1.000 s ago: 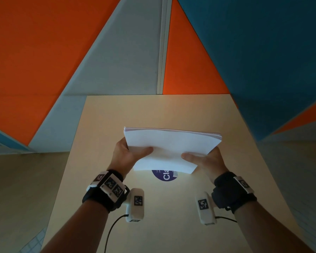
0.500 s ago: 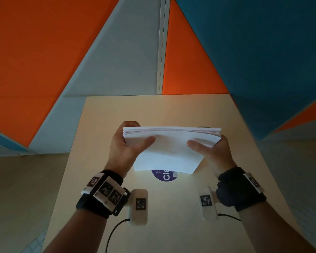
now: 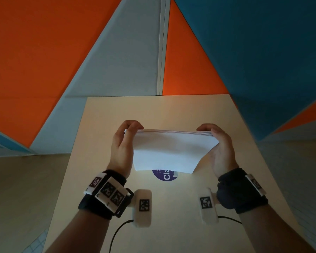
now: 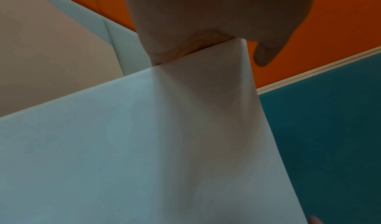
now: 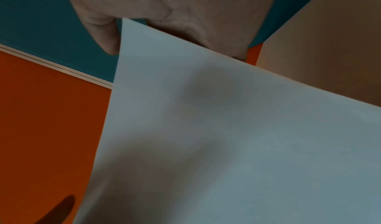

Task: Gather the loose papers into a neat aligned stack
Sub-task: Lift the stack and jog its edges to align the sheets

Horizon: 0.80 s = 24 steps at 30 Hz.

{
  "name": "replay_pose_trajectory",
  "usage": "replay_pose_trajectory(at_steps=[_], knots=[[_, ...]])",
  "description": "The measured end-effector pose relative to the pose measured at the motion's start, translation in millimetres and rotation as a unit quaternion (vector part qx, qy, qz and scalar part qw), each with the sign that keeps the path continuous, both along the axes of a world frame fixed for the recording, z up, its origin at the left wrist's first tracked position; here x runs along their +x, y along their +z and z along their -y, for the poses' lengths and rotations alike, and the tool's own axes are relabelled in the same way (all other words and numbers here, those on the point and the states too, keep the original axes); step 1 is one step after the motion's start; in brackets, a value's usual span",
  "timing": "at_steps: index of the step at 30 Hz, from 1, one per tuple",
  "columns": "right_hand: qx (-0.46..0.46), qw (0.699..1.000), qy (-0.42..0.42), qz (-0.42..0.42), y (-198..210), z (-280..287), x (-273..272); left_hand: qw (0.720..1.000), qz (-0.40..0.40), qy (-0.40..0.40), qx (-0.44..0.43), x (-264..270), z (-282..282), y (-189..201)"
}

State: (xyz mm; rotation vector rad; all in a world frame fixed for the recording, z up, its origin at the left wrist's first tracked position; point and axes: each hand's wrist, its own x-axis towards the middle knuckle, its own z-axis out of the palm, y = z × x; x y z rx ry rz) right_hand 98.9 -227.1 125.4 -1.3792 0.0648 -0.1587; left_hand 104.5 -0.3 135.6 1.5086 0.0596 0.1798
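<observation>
A stack of white papers point(image 3: 170, 152) is held upright above the beige table point(image 3: 171, 110), its top edge level and its sheets even. My left hand point(image 3: 125, 143) grips the stack's left side, fingers curled over the top left corner. My right hand point(image 3: 220, 145) grips the right side, fingers curled over the top right corner. The left wrist view shows the papers point(image 4: 144, 146) pressed against my left hand point(image 4: 206, 24). In the right wrist view the papers point(image 5: 226, 138) run up into my right hand point(image 5: 175, 15). Whether the stack's bottom edge touches the table is hidden.
A round purple sticker point(image 3: 165, 177) with white letters lies on the table just below the stack. Orange, grey and blue wall panels point(image 3: 244, 52) rise behind the table's far edge. Floor shows to the left point(image 3: 26, 198) and to the right of the table.
Both hands have slid from the stack's lower sides up to its top corners, thumbs leaving the front sheet. The stack has tipped more upright and its top edge now lies level.
</observation>
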Motion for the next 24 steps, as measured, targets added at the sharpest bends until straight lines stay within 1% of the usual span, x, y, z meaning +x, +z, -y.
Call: replay_pose_trajectory(at_steps=[6, 15, 20, 24], knots=[[0.002, 1.000, -0.020, -0.025, 1.0, -2.9, 1.4, 1.000, -0.008, -0.003, -0.010, -1.4, 0.5, 2.4], [0.002, 1.000, -0.002, -0.011, 3.7, -4.1, 0.5, 1.000, -0.022, 0.003, -0.004, -1.1, -0.4, 2.3], [-0.017, 1.000, -0.008, -0.012, 1.2, -2.9, -1.1, 1.000, -0.009, 0.003, 0.011, -2.0, 0.7, 3.5], [-0.028, 0.999, -0.013, -0.015, 1.9, -3.4, 0.7, 1.000, -0.015, 0.026, 0.011, -1.6, 4.5, 5.4]])
